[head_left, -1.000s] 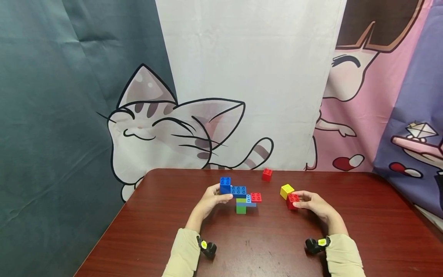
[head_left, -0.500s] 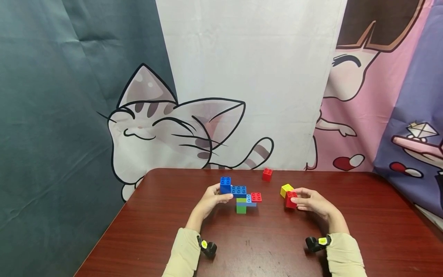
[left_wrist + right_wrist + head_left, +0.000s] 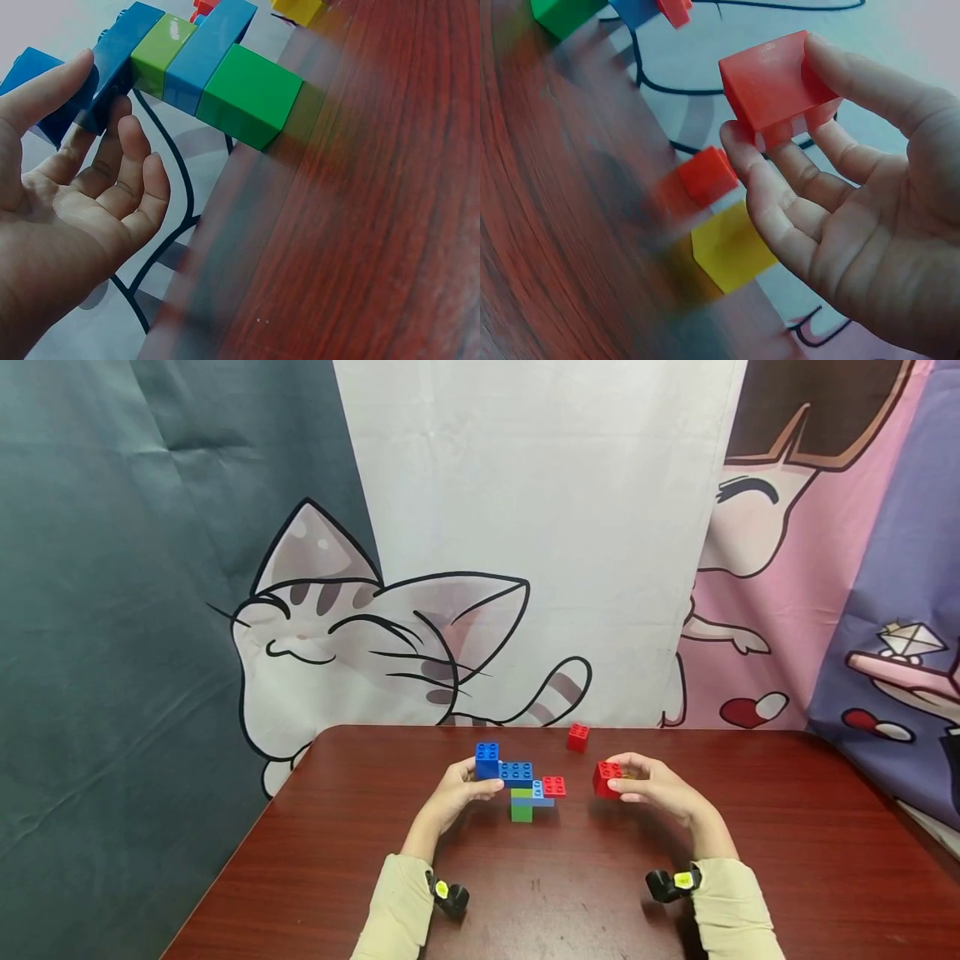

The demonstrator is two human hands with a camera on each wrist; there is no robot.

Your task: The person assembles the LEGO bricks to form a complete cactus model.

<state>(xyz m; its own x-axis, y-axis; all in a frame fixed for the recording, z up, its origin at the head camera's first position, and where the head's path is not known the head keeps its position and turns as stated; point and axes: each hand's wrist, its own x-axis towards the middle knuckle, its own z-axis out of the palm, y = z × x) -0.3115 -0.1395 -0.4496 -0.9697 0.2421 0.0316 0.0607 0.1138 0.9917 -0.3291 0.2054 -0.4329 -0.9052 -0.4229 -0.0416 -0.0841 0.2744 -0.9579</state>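
Note:
My left hand grips the blue end of a joined brick build, thumb on a dark blue brick. Another blue brick rises at its left end. Below are a lime brick, a light blue brick and a green brick at the foot; a small red brick sits on the right side. My right hand pinches a red brick between thumb and fingers, above the table and apart from the build. In the right wrist view a yellow brick lies beyond the fingers.
A loose red brick stands near the far edge of the brown table. Behind that edge hangs a printed cloth with a cat drawing. Each wrist wears a small black camera.
My right hand has lifted the red brick from beside the yellow one and moved it left, toward the build. In the head view the hand now mostly covers the yellow brick. My left hand stays put.

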